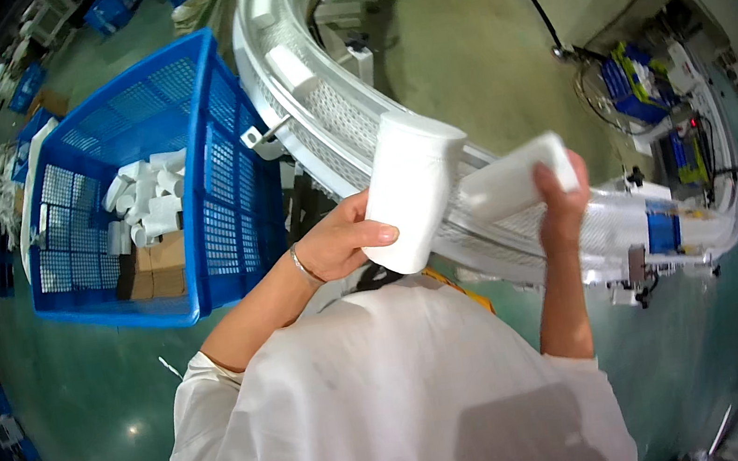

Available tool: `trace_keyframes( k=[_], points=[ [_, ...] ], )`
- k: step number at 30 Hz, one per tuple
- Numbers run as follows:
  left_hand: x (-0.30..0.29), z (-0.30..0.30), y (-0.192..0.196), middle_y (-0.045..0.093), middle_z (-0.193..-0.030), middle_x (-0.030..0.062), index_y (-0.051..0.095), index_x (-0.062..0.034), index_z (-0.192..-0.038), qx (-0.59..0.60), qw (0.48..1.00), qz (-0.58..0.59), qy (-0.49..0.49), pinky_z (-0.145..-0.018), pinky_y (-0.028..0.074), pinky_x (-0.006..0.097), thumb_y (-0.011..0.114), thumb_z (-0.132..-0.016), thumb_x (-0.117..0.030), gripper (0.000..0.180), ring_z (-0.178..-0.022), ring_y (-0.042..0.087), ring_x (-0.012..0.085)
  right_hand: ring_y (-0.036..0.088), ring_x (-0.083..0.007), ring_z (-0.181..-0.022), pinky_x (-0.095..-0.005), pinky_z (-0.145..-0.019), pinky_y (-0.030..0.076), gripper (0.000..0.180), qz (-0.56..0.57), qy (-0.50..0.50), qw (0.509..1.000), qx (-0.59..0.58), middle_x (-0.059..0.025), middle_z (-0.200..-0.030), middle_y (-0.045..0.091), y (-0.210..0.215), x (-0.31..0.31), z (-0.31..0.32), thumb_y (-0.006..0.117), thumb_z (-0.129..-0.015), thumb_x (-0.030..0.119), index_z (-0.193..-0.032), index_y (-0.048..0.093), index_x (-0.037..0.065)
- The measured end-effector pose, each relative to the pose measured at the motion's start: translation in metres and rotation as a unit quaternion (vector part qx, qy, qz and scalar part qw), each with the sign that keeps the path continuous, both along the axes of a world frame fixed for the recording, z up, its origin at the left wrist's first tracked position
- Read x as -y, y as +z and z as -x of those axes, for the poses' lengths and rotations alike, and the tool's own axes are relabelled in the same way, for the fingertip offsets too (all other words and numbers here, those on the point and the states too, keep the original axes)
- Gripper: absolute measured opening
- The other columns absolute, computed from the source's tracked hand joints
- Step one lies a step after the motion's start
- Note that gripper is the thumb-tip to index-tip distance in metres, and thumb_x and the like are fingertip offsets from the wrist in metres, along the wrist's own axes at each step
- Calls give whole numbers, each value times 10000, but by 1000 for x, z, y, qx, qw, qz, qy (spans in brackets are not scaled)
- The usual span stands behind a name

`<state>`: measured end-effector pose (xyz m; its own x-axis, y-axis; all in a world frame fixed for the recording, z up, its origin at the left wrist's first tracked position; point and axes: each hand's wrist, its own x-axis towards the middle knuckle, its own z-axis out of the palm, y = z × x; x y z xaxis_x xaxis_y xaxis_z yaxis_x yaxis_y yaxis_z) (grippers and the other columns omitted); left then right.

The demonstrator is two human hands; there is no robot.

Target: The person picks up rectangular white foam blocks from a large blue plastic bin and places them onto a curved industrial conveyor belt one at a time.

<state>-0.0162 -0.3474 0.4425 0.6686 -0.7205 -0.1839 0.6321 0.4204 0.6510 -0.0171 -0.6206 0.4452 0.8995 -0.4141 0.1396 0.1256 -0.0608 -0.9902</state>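
While both hands are loaded, entries run left to right:

- Blue mesh crate [219,167]: far left on the green floor, holding loose white bottles [148,200] over cardboard; its near wall stands close beside the left forearm.
- Left hand [338,244]: fingers and thumb closed round a white plastic bottle [411,192], tilted, above the curved conveyor [323,105]. Best gripped mid-body.
- Right hand [562,194]: fingers wrapped over a second white bottle [513,180] lying nearly flat, touching the first.
- Open room: floor beyond the conveyor rail.
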Motion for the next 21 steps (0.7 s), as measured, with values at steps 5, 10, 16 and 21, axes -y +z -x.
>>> trace_keyframes(
  k=[5, 10, 16, 21],
  points=[
    [-5, -5, -13, 539, -1087, 93, 421, 14, -1186, 12, 986, -135, 94, -851, 437, 298, 657, -705, -103, 548, -986, 537, 172, 517, -146, -781, -279, -723, 424, 352, 114, -32, 976, -183, -61, -894, 545, -59, 63, 24, 651, -726, 162, -998, 489, 6],
    [1, 2, -28, 589, -967, 54, 528, 7, -1088, 124, 944, -297, 72, -772, 436, 231, 680, -710, -169, 444, -861, 550, 119, 507, -156, -867, -271, -740, 415, 405, 447, 104, 822, -337, -87, -1022, 542, -38, 40, 15, 610, -761, 205, -1099, 493, 16],
    [29, -3, -1, 612, -922, 83, 555, -16, -1055, 345, 867, -344, -107, -752, 451, 269, 679, -677, -229, 451, -837, 571, 143, 489, -166, -880, -273, -747, 405, 365, 36, 335, 936, -103, -67, -1008, 521, 10, -19, 13, 583, -721, 147, -1062, 514, 34],
    [-28, 18, -10, 442, -1219, 123, 323, -50, -1290, 320, 881, -345, 57, -925, 343, 344, 630, -779, -321, 655, -1109, 422, 217, 463, -140, -829, -268, -730, 398, 312, 153, 132, 977, -66, -51, -917, 490, -16, 9, -4, 596, -732, 183, -998, 510, 44]
  ],
)
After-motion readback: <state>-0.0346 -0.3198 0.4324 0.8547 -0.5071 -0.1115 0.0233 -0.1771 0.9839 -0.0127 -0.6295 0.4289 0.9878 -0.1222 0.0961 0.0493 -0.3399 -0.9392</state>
